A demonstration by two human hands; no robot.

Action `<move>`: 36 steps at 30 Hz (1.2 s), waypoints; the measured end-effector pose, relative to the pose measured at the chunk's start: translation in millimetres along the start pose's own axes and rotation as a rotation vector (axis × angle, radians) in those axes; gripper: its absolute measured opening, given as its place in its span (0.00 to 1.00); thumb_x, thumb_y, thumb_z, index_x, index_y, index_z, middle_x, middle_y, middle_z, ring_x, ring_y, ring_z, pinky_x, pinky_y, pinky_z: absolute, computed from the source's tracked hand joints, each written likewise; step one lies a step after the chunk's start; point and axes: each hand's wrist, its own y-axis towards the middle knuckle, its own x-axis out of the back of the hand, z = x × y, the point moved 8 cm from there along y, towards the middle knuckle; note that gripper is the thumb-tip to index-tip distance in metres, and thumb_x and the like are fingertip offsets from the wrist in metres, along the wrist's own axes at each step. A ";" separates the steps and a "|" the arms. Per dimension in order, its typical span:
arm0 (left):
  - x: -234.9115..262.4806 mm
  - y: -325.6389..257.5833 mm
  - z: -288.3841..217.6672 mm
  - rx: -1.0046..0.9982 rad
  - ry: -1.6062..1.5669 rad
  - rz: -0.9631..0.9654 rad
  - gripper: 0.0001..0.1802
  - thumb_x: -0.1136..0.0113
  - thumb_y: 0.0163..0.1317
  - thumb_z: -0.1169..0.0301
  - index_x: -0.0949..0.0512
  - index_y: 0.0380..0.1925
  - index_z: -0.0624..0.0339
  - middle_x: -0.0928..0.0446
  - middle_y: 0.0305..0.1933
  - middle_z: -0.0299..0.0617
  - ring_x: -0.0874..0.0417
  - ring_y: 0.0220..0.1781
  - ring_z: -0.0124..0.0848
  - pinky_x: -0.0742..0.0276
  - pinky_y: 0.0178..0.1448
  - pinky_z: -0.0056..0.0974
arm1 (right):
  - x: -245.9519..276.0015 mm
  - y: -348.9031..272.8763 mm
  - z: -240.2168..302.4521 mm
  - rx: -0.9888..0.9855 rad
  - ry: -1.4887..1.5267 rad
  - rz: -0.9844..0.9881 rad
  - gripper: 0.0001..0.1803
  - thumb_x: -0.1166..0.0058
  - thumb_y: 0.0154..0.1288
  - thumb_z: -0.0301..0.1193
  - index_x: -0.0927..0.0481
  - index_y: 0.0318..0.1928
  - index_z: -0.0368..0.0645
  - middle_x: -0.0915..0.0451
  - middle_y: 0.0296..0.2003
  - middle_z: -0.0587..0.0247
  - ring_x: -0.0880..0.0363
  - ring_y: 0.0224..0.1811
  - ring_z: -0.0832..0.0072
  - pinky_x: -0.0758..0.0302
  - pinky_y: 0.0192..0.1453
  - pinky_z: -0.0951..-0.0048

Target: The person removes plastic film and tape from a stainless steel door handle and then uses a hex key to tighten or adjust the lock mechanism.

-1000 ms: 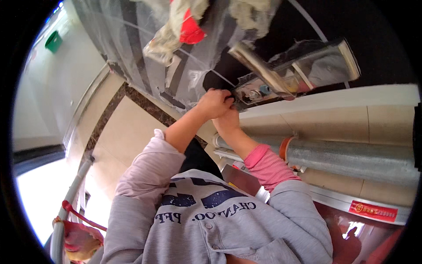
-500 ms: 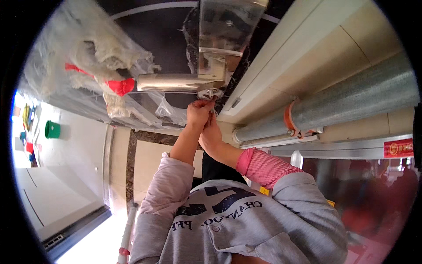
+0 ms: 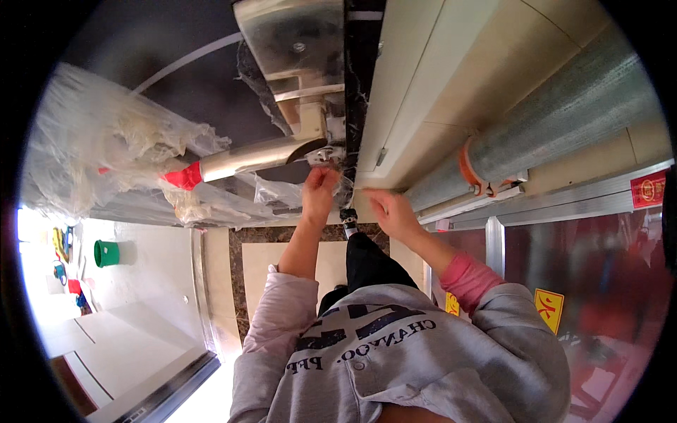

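My left hand (image 3: 320, 189) is closed in a pinch just below the metal lock cylinder (image 3: 324, 156) of a dark door. What its fingers hold, if anything, is too small to make out. Above it a brushed metal lever handle (image 3: 254, 154) joins a long metal lock plate (image 3: 293, 49). The handle's free end is wrapped in red material (image 3: 184, 176). To the right, apart from the door, my right hand (image 3: 395, 213) hangs in the air with nothing visible in it. Its index finger stretches toward the door edge while the other fingers curl loosely.
Torn clear plastic film (image 3: 134, 141) hangs over the door's left part. On the right run a pale door frame (image 3: 409, 77) and a thick grey pipe (image 3: 557, 120) with an orange clamp (image 3: 468, 168). A green bucket (image 3: 106, 253) stands far left.
My right hand has left the lock and moved right, away from my left hand. My left hand stays by the lock. The handle and plate now appear farther left and tilted.
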 end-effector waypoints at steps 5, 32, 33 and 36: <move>-1.1 -2.5 -2.9 -0.074 0.077 -0.012 0.03 0.48 0.61 0.74 0.29 0.29 0.60 0.25 0.30 0.34 0.28 0.35 0.23 0.34 0.44 0.28 | -23.1 27.7 -22.4 -0.062 0.542 -0.159 0.10 0.55 0.61 0.20 0.26 0.44 0.35 0.20 0.36 0.56 0.21 0.40 0.71 0.26 0.42 0.76; 1.6 -26.9 -15.7 0.097 -0.139 0.017 0.05 0.53 0.64 0.70 0.32 0.31 0.58 0.29 0.36 0.36 0.26 0.40 0.26 0.31 0.54 0.38 | -75.0 29.1 -48.8 -0.642 1.189 -0.216 0.12 0.53 0.62 0.34 0.27 0.42 0.40 0.23 0.39 0.65 0.25 0.42 0.75 0.29 0.45 0.76; 11.0 -22.0 -4.4 0.146 -0.203 0.004 0.06 0.53 0.64 0.67 0.30 0.37 0.57 0.29 0.43 0.37 0.25 0.39 0.26 0.29 0.48 0.35 | -76.2 28.5 -44.1 -0.684 1.037 -0.082 0.13 0.52 0.61 0.37 0.26 0.39 0.41 0.22 0.37 0.63 0.24 0.40 0.72 0.28 0.42 0.73; 14.5 -20.4 8.0 0.263 0.063 -0.041 0.09 0.53 0.64 0.67 0.29 0.41 0.56 0.28 0.41 0.34 0.25 0.40 0.24 0.28 0.41 0.32 | -70.2 37.1 -43.6 -0.602 0.428 0.182 0.18 0.51 0.58 0.44 0.22 0.29 0.40 0.20 0.31 0.57 0.21 0.35 0.64 0.25 0.35 0.64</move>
